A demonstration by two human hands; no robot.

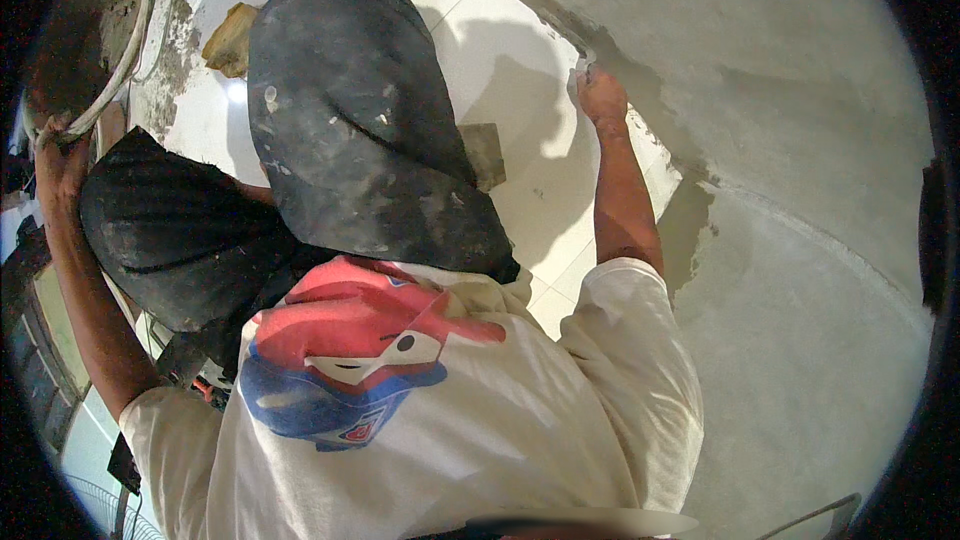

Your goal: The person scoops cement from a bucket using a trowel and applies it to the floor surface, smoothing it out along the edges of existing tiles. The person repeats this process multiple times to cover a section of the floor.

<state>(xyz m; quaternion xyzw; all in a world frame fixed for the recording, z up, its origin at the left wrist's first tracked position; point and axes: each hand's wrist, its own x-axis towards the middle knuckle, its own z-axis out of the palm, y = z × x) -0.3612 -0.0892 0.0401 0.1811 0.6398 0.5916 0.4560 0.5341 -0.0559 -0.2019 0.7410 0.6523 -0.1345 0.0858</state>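
Observation:
My right hand (603, 100) is closed in a fist at the seam where the grey plastered wall (800, 50) meets the white tiled floor (545, 240). A small flat grey tool (584, 65) shows at its fingers, against the wall's foot; its exact kind is partly hidden. Along that seam runs a darker, damp-looking band of plaster (690, 225). Far to the left, my left hand (62, 155) is wrapped round the pale rim of a tub (140, 25), with dark grey mortar-like stuff inside.
My bent knees in stained black trousers (350, 110) fill the middle. A yellow-brown chunk (230, 40) lies beyond them, and a grey-brown square piece (483, 155) beside my leg. Grey smears (165, 80) mark the floor next to the tub. A wire-like fan guard (95, 505) shows lower left.

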